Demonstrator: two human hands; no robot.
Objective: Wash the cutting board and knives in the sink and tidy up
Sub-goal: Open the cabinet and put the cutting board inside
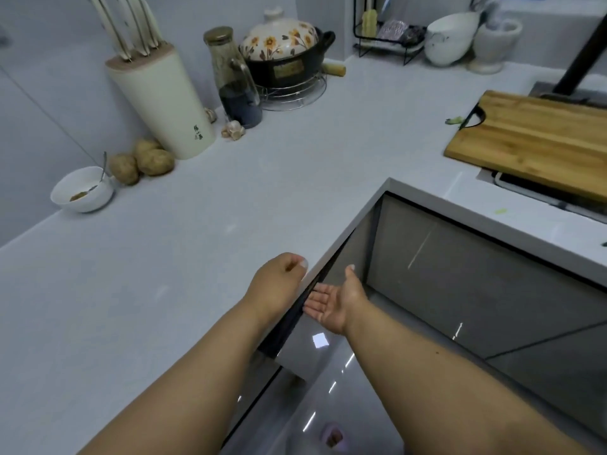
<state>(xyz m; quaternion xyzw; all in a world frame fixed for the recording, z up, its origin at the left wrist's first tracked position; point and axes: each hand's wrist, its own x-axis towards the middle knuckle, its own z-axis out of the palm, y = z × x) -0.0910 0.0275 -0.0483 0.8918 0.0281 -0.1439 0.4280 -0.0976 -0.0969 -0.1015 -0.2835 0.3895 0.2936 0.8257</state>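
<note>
The left hand [279,280] rests on the counter [197,257] right at its front edge, fingers curled downward with the fingertips hidden, so whether it pinches anything cannot be told; it looks set to sweep something off the edge. The right hand [331,300] waits just below that edge, palm up, fingers spread flat and holding nothing, cupped in front of the grey cabinet face as a catcher. The step in hand reads as tidying: brushing crumbs or water from the counter into the waiting palm. To do it well, the catching palm should sit tight against the edge, directly under the sweeping hand, so nothing drops to the floor, and the sweep should run in 1 steady pull toward the edge. The cutting board [538,139] lies well apart at the far right, propped across the sink [512,188] and tilted, with a green scrap [455,120] just beside its handle hole; whether it is washed already cannot be told. The knives [128,24] stand with handles up in the cream knife block [161,100] at the back, near 3 potatoes [144,160], a bowl with a spoon [82,190] and a dark glass bottle [235,80]. Scraps near the board would want the same sweep afterwards.
</note>
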